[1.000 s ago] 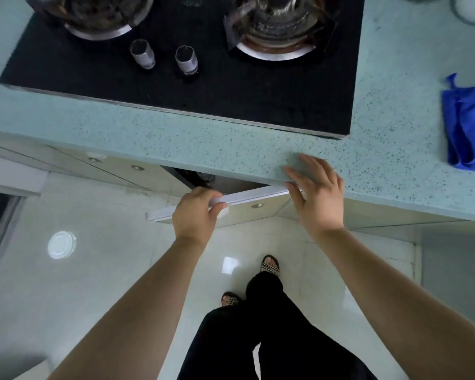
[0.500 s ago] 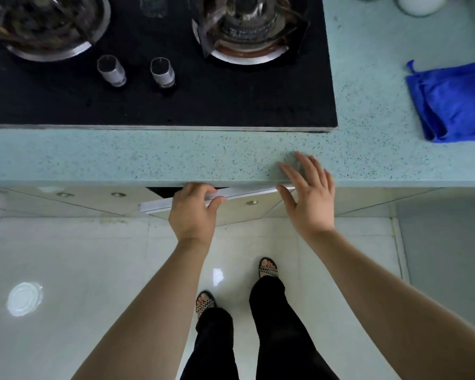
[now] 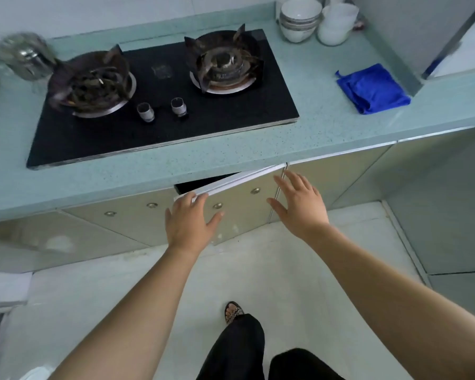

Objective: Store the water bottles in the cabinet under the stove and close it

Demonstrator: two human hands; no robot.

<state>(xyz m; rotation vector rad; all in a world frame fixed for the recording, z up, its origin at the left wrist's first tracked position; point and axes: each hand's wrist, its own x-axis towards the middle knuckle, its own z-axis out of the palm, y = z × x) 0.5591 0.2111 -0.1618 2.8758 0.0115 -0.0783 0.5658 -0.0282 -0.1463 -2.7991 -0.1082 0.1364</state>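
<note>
Pale floor tiles (image 3: pixel 299 270) fill the lower half of the view, and a speckled green counter (image 3: pixel 340 124) runs across above both hands. Set into that counter, up and left of the hands, is a black two-burner stove (image 3: pixel 176 127). Well off to the right of the right hand lies a blue cloth (image 3: pixel 372 89), and stacked white bowls (image 3: pixel 299 19) stand at the back, far beyond both hands.

Directly beneath the stove is the cabinet, and its beige door (image 3: pixel 239 204) stands a little ajar, with a dark wedge of opening showing above the left hand. The left hand (image 3: pixel 188 223) lies flat on the door's free corner, fingers spread and gripping nothing, the fingertips reaching the white top edge. The right hand (image 3: pixel 299 205) is also spread wide and empty, hovering at the hinge side of the door, just in front of the vertical metal strip; whether the palm touches the panel cannot be told.

No water bottles are in view anywhere, on the counter, on the floor or in either hand. The likely reading is that they are already inside the cabinet, though the dark gap shows nothing of them. What seems left is the last bit: pressing the door home until it sits flush with its neighbours.
</note>
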